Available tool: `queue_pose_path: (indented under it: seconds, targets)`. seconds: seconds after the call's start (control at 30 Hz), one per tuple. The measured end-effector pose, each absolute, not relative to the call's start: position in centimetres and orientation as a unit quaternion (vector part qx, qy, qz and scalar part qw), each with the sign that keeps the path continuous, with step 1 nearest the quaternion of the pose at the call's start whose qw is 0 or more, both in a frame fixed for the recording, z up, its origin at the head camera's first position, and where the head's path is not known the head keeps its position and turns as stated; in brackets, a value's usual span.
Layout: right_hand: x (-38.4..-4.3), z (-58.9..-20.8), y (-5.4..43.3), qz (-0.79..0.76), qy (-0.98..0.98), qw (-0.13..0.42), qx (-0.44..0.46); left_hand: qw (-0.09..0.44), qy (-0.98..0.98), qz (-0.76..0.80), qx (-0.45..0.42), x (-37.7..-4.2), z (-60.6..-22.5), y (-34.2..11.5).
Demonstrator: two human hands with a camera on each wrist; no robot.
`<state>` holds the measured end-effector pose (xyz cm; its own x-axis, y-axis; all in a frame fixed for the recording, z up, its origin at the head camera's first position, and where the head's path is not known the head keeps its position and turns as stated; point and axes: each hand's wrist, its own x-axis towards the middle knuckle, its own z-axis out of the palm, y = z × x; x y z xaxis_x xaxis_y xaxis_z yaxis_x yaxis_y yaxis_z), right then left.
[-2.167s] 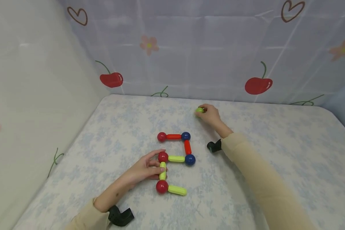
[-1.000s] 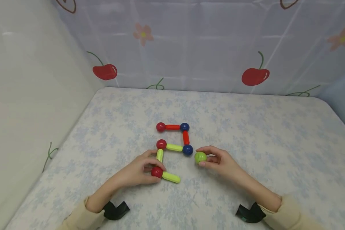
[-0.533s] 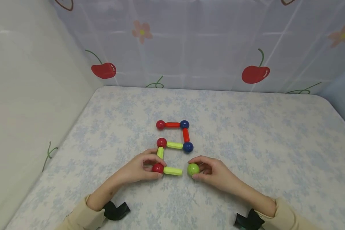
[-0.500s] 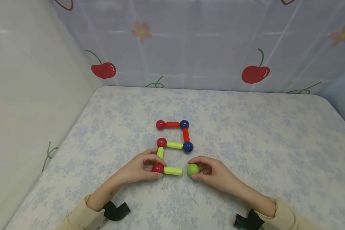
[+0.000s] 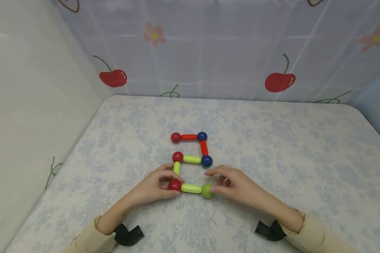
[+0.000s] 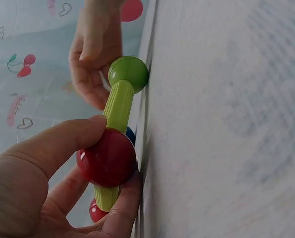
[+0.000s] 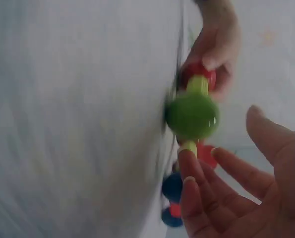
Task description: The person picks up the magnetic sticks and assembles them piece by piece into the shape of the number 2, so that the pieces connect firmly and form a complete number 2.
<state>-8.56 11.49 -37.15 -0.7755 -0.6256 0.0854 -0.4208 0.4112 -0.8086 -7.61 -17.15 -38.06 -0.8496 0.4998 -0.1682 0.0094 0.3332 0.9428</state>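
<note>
My left hand [image 5: 156, 184] pinches the near red ball [image 6: 107, 158] between thumb and fingers. From that ball a yellow-green rod [image 5: 191, 189] runs right to a green ball [image 5: 206, 192], which meets its end. Beside the green ball, my right hand [image 5: 240, 183] has thumb and fingers spread; in the right wrist view they stand apart from it. Another yellow-green rod [image 5: 177, 168] leads away from the held ball to a second red ball [image 5: 177, 157]. A third rod [image 5: 192, 159] joins that one to a blue ball [image 5: 207, 161].
Beyond, a red rod [image 5: 204, 148] links to a far blue ball [image 5: 202, 136], then another red rod [image 5: 189, 137] to a far red ball [image 5: 175, 137]. The pieces lie on a pale floral tabletop [image 5: 272, 140]. A printed curtain [image 5: 209, 52] hangs behind.
My right hand brought the green ball from the back of the table to the near rod's free end and let go of it. My left hand shifted from the rod to the near red ball.
</note>
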Motion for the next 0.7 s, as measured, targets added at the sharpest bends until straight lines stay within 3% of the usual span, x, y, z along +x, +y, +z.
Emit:
queue_pose_path:
  seconds: [0.1,0.17,0.4,0.7]
  targets:
    - [-11.2,-36.7,12.0,-0.4,0.854,0.04,-0.329,0.217,0.785,0.556,0.166,-7.6,-38.2,-17.1]
    - [-13.0,-36.8,12.1,-0.374,0.865,0.018,-0.335,0.216,0.785,0.556,0.17,-7.6,-38.4,-17.1]
    - [-17.0,-37.9,11.2,-0.294,0.877,0.09,-0.369,0.206,0.799,0.531,0.192,-7.5,-38.4,-16.8]
    - [-17.6,-37.8,9.9,-0.285,0.89,0.09,-0.345,0.19,0.822,0.501,0.194,-7.6,-38.3,-16.6]
